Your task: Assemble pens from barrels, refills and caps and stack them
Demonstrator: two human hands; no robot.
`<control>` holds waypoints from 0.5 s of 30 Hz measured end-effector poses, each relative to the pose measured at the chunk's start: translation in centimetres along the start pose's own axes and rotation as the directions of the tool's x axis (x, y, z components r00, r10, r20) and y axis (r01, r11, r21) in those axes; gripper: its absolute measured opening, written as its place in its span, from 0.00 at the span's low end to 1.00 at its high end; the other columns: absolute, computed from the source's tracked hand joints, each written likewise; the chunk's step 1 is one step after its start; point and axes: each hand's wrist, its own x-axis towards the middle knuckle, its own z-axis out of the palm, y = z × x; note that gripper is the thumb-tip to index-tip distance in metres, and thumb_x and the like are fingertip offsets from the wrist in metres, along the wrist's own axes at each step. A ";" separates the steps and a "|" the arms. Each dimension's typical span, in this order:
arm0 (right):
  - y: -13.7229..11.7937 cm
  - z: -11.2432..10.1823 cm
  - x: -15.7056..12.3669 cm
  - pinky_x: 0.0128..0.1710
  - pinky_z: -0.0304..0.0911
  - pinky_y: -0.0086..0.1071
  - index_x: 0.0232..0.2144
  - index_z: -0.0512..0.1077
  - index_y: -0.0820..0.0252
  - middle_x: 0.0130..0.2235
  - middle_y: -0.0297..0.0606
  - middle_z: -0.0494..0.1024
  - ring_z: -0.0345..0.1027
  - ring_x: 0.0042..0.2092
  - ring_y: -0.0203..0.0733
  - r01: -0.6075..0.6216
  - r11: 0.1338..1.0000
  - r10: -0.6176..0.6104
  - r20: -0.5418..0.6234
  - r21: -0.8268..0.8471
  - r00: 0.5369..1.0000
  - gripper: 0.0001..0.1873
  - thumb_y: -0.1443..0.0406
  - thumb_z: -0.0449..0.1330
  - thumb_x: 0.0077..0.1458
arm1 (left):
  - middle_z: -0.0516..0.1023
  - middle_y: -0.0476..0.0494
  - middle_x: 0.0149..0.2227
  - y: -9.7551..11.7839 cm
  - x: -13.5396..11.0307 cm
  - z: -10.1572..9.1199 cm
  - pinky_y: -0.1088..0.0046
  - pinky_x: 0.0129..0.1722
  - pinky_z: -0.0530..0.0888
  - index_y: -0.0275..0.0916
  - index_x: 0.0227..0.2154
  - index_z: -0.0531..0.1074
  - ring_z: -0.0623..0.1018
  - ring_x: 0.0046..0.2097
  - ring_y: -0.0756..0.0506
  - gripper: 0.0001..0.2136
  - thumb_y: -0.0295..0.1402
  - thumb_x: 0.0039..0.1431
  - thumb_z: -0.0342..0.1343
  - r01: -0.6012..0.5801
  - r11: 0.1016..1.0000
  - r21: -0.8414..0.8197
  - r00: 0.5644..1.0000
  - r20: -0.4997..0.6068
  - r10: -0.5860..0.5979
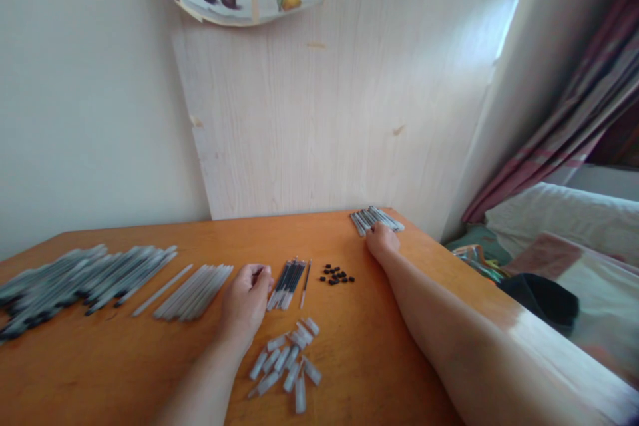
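My left hand [248, 299] rests on the table with its fingers curled shut, and nothing sticks out of them. Just right of it lie dark ink refills [288, 284], with a single refill [305, 284] apart from the bunch. Clear pen barrels [194, 291] lie side by side to its left. My right hand [383, 241] reaches to the far right corner, fingers closed at the near edge of a row of assembled pens [375, 218]. Its fingertips are partly hidden, so what they grip is unclear. Small black plugs [338, 275] are scattered between my hands.
Translucent caps [287, 359] lie loosely in front. A large heap of pen barrels with black ends [74, 283] covers the table's left. One barrel [162, 290] lies alone beside it. A wall board [319, 133] stands behind the table [379, 373]; a bed [594, 266] is at right.
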 end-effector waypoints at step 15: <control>0.3 0.2 0.0 0.40 0.65 0.43 0.39 0.75 0.60 0.42 0.52 0.77 0.71 0.44 0.55 -0.004 1.000 0.004 0.004 0.020 1.000 0.16 0.57 0.53 0.56 | 0.79 0.43 0.29 0.0 -0.1 0.1 0.69 0.31 0.71 0.38 0.35 0.71 0.78 0.31 0.44 0.18 0.49 0.53 0.53 0.000 1.000 -0.026 1.000 -0.001 0.000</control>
